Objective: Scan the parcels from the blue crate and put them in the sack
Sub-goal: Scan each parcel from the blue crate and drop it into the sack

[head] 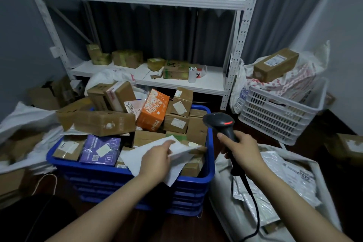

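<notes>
Many parcels (104, 122) fill blue crate (210, 153); sack (222, 192) holds mailers (275, 161); left hand (155, 157) pinches envelope (133, 161); right hand (243, 149) grips scanner (218, 121)

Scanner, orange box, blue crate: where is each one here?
scanner (221, 123), head view, on its black head.
orange box (153, 111), head view, on its printed face.
blue crate (186, 194), head view, on its front wall.

Left hand (157, 158) in a pinch, right hand (242, 151) tightly curled.
</notes>
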